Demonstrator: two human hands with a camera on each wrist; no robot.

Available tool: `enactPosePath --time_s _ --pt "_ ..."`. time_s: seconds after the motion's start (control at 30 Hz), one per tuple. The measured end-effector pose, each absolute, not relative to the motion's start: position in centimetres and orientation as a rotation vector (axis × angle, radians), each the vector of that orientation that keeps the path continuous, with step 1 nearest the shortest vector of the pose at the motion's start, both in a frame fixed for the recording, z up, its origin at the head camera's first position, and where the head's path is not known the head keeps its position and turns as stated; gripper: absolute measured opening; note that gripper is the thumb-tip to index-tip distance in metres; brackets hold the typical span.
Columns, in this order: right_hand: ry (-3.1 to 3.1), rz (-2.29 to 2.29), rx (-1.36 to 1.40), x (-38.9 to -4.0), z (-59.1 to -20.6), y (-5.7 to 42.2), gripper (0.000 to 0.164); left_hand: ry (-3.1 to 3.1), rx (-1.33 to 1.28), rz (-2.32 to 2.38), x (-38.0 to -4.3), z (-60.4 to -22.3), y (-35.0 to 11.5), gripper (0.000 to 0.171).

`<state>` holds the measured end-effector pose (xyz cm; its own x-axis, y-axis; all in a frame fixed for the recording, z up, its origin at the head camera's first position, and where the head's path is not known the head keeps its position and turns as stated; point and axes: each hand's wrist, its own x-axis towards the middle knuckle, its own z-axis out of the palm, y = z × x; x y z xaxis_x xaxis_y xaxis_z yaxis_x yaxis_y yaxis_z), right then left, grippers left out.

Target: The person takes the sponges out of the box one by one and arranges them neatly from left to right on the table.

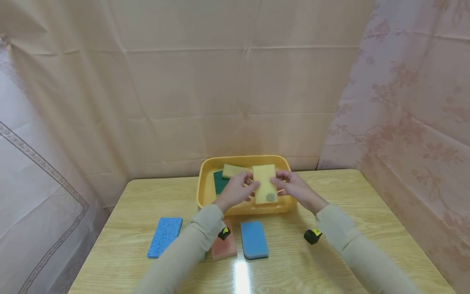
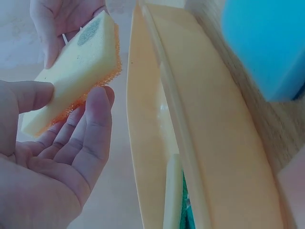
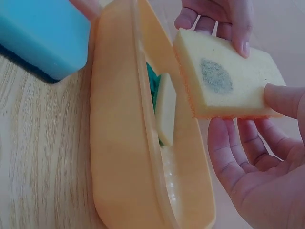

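Observation:
Over the yellow plastic tub (image 1: 253, 210), a pale yellow sponge (image 1: 265, 179) is held up between both hands. Its face carries a round grey-green mark near one end, and an orange mesh layer (image 2: 76, 102) backs it. My left hand (image 1: 236, 191) pinches one long edge, thumb on the yellow face and fingers behind. The opposite edge is pinched the same way by my right hand (image 1: 296, 190). Inside the tub lie a dark green scouring pad (image 1: 219, 183) and another pale yellow sponge (image 1: 234, 170); the held sponge and hands hide part of the tub's inside.
In front of the tub, the wooden table (image 1: 282, 261) bears a speckled blue sponge (image 1: 165, 237), a pink sponge (image 1: 225, 247) and a light blue sponge (image 1: 254, 239) with a dark underside. My left forearm partly covers the pink one. A beige curtain (image 1: 235, 90) hangs behind the table.

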<state>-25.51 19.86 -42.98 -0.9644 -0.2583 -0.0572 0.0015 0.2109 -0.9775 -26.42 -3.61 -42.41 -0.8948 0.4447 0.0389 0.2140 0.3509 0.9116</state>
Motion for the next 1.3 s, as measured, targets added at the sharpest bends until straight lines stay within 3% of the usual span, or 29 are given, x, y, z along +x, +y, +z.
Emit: enactPosePath --time_s 0.33,0.73,1.3 --pt "2.373 -1.686 -0.315 -24.7 -43.1 20.8 0.053 2.394 0.567 1.573 -25.4 -42.8 -3.2 0.034" --pt "2.537 -1.387 -0.463 -23.6 -43.0 22.5 0.034 2.403 0.562 1.525 -24.2 -43.1 -2.5 0.039" --pt "2.41 -1.392 -0.538 -22.6 -43.8 24.2 0.031 2.423 0.7 1.331 -23.0 -44.5 -2.3 0.036"
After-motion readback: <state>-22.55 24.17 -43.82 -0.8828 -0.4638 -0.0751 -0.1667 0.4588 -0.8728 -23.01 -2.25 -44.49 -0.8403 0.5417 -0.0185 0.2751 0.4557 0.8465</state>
